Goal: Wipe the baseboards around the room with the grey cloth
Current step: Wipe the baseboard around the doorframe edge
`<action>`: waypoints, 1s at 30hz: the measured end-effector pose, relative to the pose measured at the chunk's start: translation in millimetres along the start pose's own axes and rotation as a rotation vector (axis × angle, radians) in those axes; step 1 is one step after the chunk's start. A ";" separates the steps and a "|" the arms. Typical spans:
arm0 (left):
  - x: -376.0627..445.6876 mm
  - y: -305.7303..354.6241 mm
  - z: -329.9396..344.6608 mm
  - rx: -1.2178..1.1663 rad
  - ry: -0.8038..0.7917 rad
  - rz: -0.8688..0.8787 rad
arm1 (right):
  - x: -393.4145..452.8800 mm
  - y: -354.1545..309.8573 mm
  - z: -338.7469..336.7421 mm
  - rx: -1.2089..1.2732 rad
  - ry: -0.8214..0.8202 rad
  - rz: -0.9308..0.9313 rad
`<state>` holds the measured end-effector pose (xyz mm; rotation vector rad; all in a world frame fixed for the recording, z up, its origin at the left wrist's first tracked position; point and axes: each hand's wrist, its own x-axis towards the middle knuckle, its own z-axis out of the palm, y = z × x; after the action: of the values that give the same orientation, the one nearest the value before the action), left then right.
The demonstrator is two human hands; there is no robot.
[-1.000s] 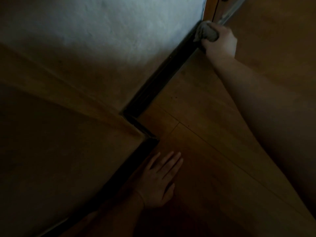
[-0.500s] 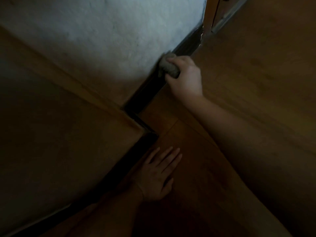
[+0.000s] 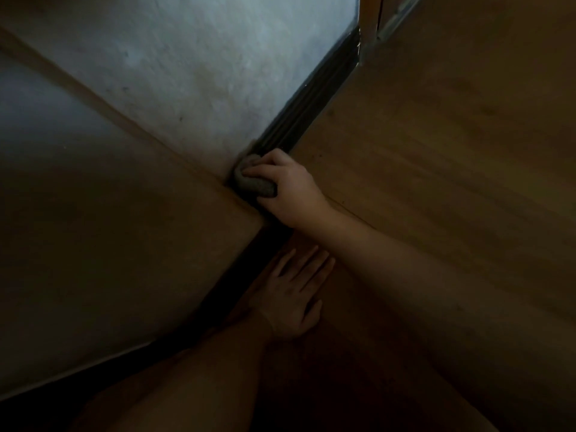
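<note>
Right hand: fingers curled over the grey cloth, which is bunched into a wad, thumb under its near end. Cloth pressed against the dark baseboard right at the inside corner, where the pale textured wall meets the brown wall that juts out toward the floor. Cloth touches both the baseboard and the corner edge; tight spot, wall on the left of it, no room further left.

Baseboard runs from the cloth far-right up to a door frame at the top edge; that whole stretch is exposed, ridged profile visible. A second baseboard run turns at the corner and heads near-left along the foot of the brown wall, very dark, detail hard to read.

Left hand: flat on the wooden floor, fingers straight and slightly spread, holding nothing. It sits just beside the near baseboard run, fingertips pointing far toward the right wrist, close under the right forearm, which crosses just beyond them.

Floor to the right of both arms is open plank, seams running diagonally. Near part of the scene is in deep shadow; the left forearm fades into it.
</note>
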<state>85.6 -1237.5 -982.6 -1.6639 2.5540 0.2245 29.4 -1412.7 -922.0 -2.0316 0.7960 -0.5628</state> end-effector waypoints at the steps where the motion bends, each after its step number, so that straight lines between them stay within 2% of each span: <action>1: -0.6 -0.1 -0.1 0.001 -0.001 0.001 | -0.2 0.7 -1.0 0.016 -0.026 0.002; 6: -1.0 -1.0 1.2 -0.032 -0.083 -0.027 | 4.5 9.9 -15.6 -0.012 -0.150 -0.047; 10: 0.4 -0.8 1.9 -0.036 -0.039 -0.023 | -7.3 22.2 -23.5 -0.074 -0.208 0.003; 12: 0.6 -1.7 4.7 -0.040 -0.006 -0.007 | -30.0 35.1 -29.5 -0.065 -0.082 0.068; 15: -0.3 -2.5 5.3 -0.045 0.003 0.001 | -76.8 49.5 -42.6 -0.058 0.220 0.209; 20: -1.1 -3.6 2.0 -0.083 -0.017 -0.005 | -154.0 55.0 -55.2 -0.182 0.504 0.483; 25: -1.2 -3.2 1.5 -0.087 -0.055 -0.021 | -218.3 52.3 -42.8 -0.352 0.502 0.596; 30: -0.7 -5.3 2.3 -0.086 -0.084 -0.031 | -225.9 59.7 -34.0 -0.430 0.377 0.605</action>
<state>90.7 -1238.6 -985.1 -1.6828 2.4892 0.3978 -168.8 -1296.0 -975.4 -1.9237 1.8059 -0.4464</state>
